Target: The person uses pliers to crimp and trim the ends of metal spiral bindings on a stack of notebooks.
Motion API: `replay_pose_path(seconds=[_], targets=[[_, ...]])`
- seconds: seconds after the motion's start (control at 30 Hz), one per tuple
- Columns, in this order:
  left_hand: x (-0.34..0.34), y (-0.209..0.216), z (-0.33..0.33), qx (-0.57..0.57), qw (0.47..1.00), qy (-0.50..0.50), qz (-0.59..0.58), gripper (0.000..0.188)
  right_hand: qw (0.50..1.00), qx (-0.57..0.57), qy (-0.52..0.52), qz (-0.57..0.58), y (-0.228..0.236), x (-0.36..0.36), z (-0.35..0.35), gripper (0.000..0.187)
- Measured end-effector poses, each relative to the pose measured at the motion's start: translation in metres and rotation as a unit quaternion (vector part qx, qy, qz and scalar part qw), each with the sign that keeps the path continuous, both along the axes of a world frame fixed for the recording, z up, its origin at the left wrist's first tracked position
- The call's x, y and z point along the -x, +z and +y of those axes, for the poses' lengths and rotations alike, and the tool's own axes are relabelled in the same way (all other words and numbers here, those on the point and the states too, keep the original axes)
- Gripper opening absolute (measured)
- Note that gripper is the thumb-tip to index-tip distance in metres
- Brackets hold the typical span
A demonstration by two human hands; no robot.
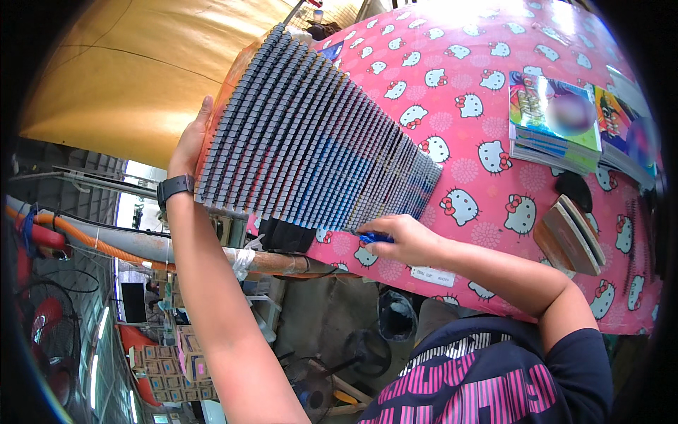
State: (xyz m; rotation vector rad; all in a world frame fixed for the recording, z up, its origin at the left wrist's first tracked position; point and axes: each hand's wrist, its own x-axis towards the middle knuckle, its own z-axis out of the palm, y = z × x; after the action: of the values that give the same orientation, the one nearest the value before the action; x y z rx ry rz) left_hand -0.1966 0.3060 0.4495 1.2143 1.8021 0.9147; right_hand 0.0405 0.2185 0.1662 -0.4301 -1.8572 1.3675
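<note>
A long row of wire-bound books (304, 134) leans across the table's left side, its bindings facing me in close ranks. Flat against the orange cover at the row's left end lies my left hand (189, 145), fingers stretched out; part of it is hidden behind the books. My right hand (402, 239) is closed round a small blue-handled tool (376, 237) at the row's lower edge. A thin dark tip points from the tool toward the bindings; its exact kind is unclear.
A pink patterned cloth (466, 169) covers the table. At right stand stacks of colourful booklets (554, 124) and a wooden block (568, 237). A white label (432, 275) lies near the front edge. A pipe (282, 263) runs below at left, with a fan (49, 318) beyond.
</note>
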Motion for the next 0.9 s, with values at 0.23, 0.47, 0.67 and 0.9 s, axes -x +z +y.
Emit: replay_pose_path(seconds=[0.23,0.47,0.67,0.9], targets=[[-0.002,0.000,-0.001,-0.014,1.000,-0.009,0.025,0.058,0.960,-0.220,-0.152,-0.079,-0.001,-0.005,-0.009,0.050],[-0.001,-0.002,-0.001,-0.014,1.000,-0.006,0.018,0.060,0.959,0.264,0.101,0.031,-0.001,0.001,-0.004,0.027],[0.003,0.001,-0.001,-0.009,1.000,-0.021,0.013,0.063,0.858,0.464,0.205,0.084,-0.005,-0.003,-0.007,0.030],[-0.002,-0.003,-0.002,-0.033,0.999,0.001,0.027,0.060,0.588,0.745,0.129,0.286,-0.024,-0.029,-0.043,0.035]])
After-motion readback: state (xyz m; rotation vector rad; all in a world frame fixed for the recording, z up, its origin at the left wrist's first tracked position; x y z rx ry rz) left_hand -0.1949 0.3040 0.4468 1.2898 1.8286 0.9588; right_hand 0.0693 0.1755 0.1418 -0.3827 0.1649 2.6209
